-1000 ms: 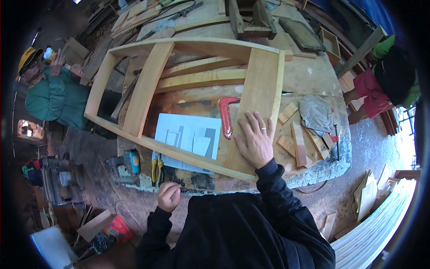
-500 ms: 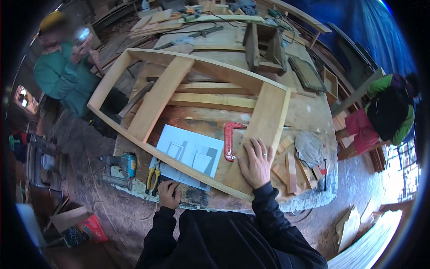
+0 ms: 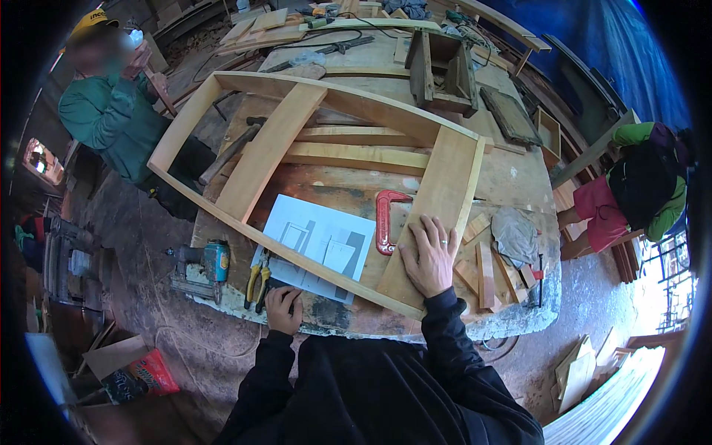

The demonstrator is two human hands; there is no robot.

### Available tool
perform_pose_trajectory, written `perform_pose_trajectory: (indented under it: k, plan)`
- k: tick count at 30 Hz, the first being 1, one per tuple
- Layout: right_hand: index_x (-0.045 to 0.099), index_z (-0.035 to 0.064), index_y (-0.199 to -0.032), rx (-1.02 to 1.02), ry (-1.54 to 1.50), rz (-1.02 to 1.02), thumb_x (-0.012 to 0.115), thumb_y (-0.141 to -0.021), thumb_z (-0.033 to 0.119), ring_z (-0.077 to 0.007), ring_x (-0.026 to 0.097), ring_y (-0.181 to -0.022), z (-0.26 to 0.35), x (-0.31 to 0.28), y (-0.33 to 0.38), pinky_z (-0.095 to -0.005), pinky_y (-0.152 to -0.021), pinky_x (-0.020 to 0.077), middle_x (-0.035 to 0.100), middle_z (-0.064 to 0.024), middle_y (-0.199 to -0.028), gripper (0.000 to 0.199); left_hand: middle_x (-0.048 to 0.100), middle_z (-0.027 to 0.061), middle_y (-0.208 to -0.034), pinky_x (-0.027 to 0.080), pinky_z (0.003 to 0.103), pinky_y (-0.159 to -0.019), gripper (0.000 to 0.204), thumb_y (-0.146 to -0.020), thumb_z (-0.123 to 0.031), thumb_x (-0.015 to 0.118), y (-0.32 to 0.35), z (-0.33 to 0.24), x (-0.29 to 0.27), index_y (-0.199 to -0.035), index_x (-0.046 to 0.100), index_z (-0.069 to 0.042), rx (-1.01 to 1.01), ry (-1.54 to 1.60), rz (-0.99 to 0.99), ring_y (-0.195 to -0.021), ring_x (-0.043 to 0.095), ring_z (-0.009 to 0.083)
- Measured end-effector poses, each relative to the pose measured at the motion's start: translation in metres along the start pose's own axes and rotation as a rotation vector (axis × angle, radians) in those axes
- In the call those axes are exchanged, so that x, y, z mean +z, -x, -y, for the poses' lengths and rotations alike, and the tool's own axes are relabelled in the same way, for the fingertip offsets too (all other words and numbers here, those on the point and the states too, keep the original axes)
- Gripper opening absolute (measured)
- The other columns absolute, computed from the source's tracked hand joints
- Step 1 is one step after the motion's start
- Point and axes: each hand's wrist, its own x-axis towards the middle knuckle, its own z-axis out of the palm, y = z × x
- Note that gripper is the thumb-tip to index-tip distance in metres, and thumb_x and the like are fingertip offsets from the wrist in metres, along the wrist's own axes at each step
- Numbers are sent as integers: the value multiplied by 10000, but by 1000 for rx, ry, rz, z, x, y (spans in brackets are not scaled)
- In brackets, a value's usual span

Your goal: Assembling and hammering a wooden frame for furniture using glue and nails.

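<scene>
A large pale wooden frame (image 3: 348, 100) with two cross boards lies on the workbench (image 3: 519, 178). My right hand (image 3: 430, 256) rests flat, fingers spread, on the near end of the right cross board (image 3: 445, 193). A red clamp (image 3: 384, 219) lies just left of that hand. My left hand (image 3: 283, 308) is curled at the bench's near edge, touching a dark small thing beside yellow-handled pliers (image 3: 257, 276); I cannot tell what it grips. A white sheet with drawings (image 3: 319, 241) lies under the frame's near rail.
A power drill (image 3: 200, 267) sits at the bench's left corner. Wood offcuts (image 3: 486, 271) and a grey rag (image 3: 514, 233) lie to the right. A person in green (image 3: 111, 111) stands far left; another in red and green (image 3: 638, 185) bends at the right. A wooden box (image 3: 441, 70) stands farther back.
The view has tilted up and shifted, so the bench sits lower and closer. My right hand stays on the cross board; my left hand has stayed at the bench edge.
</scene>
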Motion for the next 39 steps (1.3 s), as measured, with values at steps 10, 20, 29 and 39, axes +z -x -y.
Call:
perform_pose_trajectory:
  k: [10, 20, 29, 39]
  plan:
    - [578, 115, -1225, 15, -7, 8, 673, -807, 296, -319, 389, -1332, 5, -2, 6, -557, -1125, 160, 506, -109, -1344, 466, 608, 80, -994, 406, 478, -954, 197, -779, -150, 643, 11, 3, -3, -959, 696, -88, 8, 1, -22, -990, 550, 313]
    - [587, 106, -1205, 10, -8, 1, 665, -818, 324, -323, 392, -1327, 6, -6, 5, -566, -1123, 162, 511, -114, -1339, 451, 608, 78, -969, 425, 472, -915, 192, -762, -140, 655, 3, -4, -7, -945, 690, -93, 44, -5, -54, -955, 565, 307]
    - [582, 104, -1209, 14, -5, 7, 661, -819, 324, -319, 393, -1327, 6, -7, 3, -575, -1122, 163, 507, -115, -1337, 455, 608, 89, -971, 413, 477, -907, 176, -788, -145, 642, 2, -5, -7, -941, 696, -78, 22, 21, -36, -964, 549, 324]
    - [576, 119, -1235, 29, -18, 21, 653, -818, 314, -312, 399, -1328, 7, -6, 9, -574, -1130, 153, 494, -106, -1366, 467, 606, 83, -983, 420, 465, -920, 198, -770, -144, 641, 10, 1, -6, -954, 694, -91, 34, -3, -46, -981, 556, 311]
